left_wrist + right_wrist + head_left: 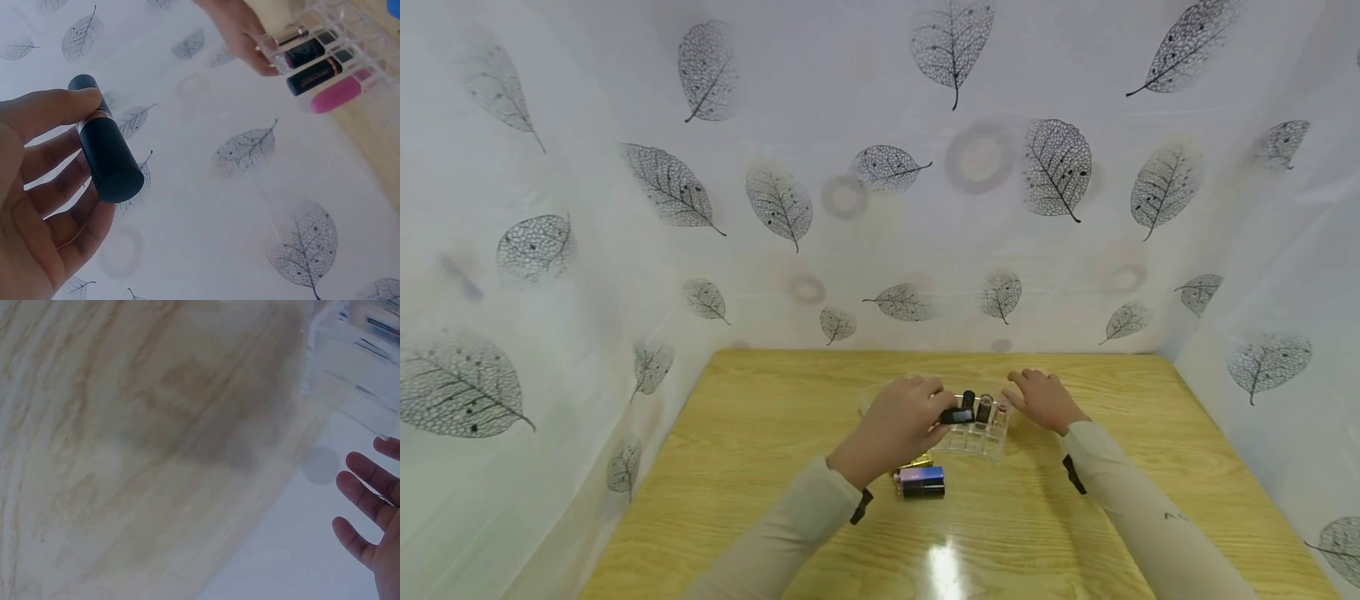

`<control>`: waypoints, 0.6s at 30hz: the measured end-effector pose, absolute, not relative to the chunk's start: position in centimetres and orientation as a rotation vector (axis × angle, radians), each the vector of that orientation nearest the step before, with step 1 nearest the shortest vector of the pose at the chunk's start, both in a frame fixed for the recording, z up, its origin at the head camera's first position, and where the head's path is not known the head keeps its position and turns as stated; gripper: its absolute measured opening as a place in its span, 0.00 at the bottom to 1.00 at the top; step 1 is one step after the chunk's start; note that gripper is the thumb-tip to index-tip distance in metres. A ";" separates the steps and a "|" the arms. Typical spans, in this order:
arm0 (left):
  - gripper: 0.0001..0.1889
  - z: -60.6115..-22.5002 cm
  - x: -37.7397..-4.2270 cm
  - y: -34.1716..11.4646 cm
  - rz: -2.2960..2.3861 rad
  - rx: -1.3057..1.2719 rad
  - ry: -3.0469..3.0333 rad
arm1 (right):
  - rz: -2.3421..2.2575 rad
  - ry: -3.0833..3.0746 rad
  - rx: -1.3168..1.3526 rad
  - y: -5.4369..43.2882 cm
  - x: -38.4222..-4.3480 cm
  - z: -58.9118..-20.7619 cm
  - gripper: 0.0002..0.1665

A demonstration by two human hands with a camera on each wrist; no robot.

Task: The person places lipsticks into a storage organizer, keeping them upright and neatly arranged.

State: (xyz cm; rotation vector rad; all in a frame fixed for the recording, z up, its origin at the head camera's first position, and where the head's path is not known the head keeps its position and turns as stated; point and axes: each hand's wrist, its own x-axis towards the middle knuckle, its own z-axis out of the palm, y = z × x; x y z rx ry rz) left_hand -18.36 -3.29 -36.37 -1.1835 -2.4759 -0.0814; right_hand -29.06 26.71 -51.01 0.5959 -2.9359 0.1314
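My left hand (904, 417) holds a black lipstick tube (107, 140) with a thin silvery band, pinching it between thumb and fingers above a clear lipstick organizer (977, 442). Several lipsticks stand in the organizer's slots, among them a pink one (337, 94) and a black one with a gold-coloured band (315, 76). At the organizer's right end is my right hand (1043, 398), fingers loosely extended. One fingertip (386, 445) lies at the organizer's corner; the thumb is out of the right wrist view, so I cannot tell how firmly it touches.
In front of the organizer, a blue-purple and black lipstick tube (922, 482) and a gold-coloured one (922, 460) lie on the wooden table (760, 500). A white leaf-patterned sheet (880, 242) surrounds the table at the back and sides.
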 end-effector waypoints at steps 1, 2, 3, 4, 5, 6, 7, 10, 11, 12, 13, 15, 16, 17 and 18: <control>0.12 -36.5 -18.4 -3.3 -0.094 -1.178 -2.473 | 0.162 -2.935 0.565 26.8 -29.0 -50.6 0.25; 0.12 -36.6 -18.4 -3.3 -0.108 -1.174 -2.469 | 0.191 -2.925 0.537 26.8 -28.8 -50.2 0.25; 0.12 -36.7 -18.4 -3.3 -0.123 -1.169 -2.464 | 0.217 -2.901 0.520 26.8 -28.7 -49.7 0.24; 0.12 -36.8 -18.5 -3.3 -0.139 -1.166 -2.459 | 0.252 -2.883 0.497 26.7 -28.4 -49.1 0.24; 0.12 -36.9 -18.5 -3.4 -0.154 -1.163 -2.455 | 0.278 -2.860 0.480 26.6 -28.2 -48.5 0.23; 0.12 -36.9 -18.5 -3.4 -0.168 -1.159 -2.451 | 0.306 -2.836 0.468 26.4 -28.0 -47.9 0.23; 0.12 -37.0 -18.5 -3.4 -0.181 -1.155 -2.447 | 0.327 -2.811 0.464 26.2 -27.7 -47.3 0.22; 0.12 -37.1 -18.5 -3.4 -0.220 -1.138 -2.436 | 0.398 -2.725 0.466 25.1 -26.5 -45.5 0.19; 0.12 -37.2 -18.5 -3.4 -0.232 -1.130 -2.430 | 0.413 -2.693 0.474 24.8 -26.0 -45.0 0.18; 0.12 -37.2 -18.5 -3.4 -0.248 -1.122 -2.425 | 0.436 -2.656 0.487 24.4 -25.6 -44.5 0.17; 0.12 -37.3 -18.5 -3.4 -0.270 -1.114 -2.418 | 0.466 -2.623 0.501 24.0 -25.1 -44.1 0.16; 0.13 -37.5 -18.4 -3.4 -0.313 -1.095 -2.407 | 0.544 -2.557 0.538 23.1 -24.0 -43.3 0.14; 0.13 -37.6 -18.4 -3.3 -0.336 -1.087 -2.399 | 0.593 -2.530 0.564 22.6 -23.4 -42.9 0.13; 0.13 -37.7 -18.4 -3.3 -0.353 -1.078 -2.393 | 0.664 -2.499 0.603 22.1 -22.8 -42.6 0.13; 0.13 -37.9 -18.4 -3.3 -0.368 -1.070 -2.388 | 0.748 -2.472 0.645 21.5 -22.2 -42.2 0.12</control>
